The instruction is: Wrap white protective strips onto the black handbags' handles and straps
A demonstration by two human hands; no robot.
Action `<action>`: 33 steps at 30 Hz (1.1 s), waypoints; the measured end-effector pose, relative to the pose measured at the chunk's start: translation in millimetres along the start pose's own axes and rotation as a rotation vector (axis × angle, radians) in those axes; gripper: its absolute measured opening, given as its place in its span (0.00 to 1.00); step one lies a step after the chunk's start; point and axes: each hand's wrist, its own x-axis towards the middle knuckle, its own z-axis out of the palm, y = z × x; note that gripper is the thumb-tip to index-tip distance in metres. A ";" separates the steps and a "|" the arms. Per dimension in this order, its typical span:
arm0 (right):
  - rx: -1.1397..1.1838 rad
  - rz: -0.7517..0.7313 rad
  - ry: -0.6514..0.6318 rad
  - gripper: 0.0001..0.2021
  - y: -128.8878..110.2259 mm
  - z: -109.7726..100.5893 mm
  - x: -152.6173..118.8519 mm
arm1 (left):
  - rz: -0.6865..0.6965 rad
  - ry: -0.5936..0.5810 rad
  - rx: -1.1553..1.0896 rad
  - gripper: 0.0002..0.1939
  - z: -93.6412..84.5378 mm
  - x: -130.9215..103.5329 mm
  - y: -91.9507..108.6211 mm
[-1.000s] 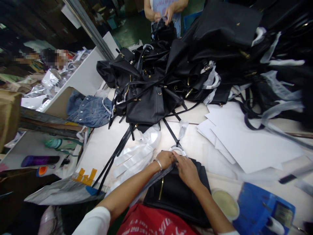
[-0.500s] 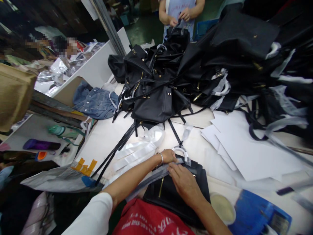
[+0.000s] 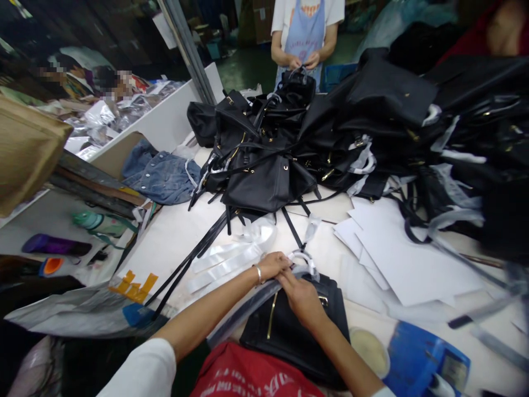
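Observation:
A black handbag (image 3: pixel 289 336) with gold zips lies on the table right in front of me. Its looped handle (image 3: pixel 308 259) is wrapped in white and clear plastic. At the top of the bag, my left hand (image 3: pixel 273 266) pinches one end of a clear plastic strip (image 3: pixel 243 309). My right hand (image 3: pixel 303 298) meets it there, fingers closed at the same spot beside the handle. The strip trails from the hands down to the lower left, over the bag's edge. What exactly lies between the fingertips is partly hidden.
Black bags (image 3: pixel 264 182) are heaped across the table's far side. White sheets (image 3: pixel 405 253) lie to the right, white strips (image 3: pixel 231 253) to the left. A round tub (image 3: pixel 369 351) and blue case (image 3: pixel 427 358) sit near right. Another person (image 3: pixel 306 38) stands opposite, handling a bag.
Both hands have shifted slightly up and left along the bag's top and come closer together, fingertips meeting. More of the gold fitting shows. The camera view has tilted up a little.

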 end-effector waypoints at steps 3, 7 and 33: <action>0.096 0.124 0.042 0.20 6.8 -12.4 0.4 | 0.069 -0.056 -0.156 0.21 -18.8 -48.2 -13.7; 0.148 0.236 0.087 0.19 11.3 -16.7 2.2 | -0.064 -0.482 -0.396 0.26 -41.3 -105.3 -39.2; 1.601 0.521 0.114 0.23 -191.1 -13.9 -25.2 | 0.173 -0.437 -1.156 0.09 -43.6 -102.8 38.9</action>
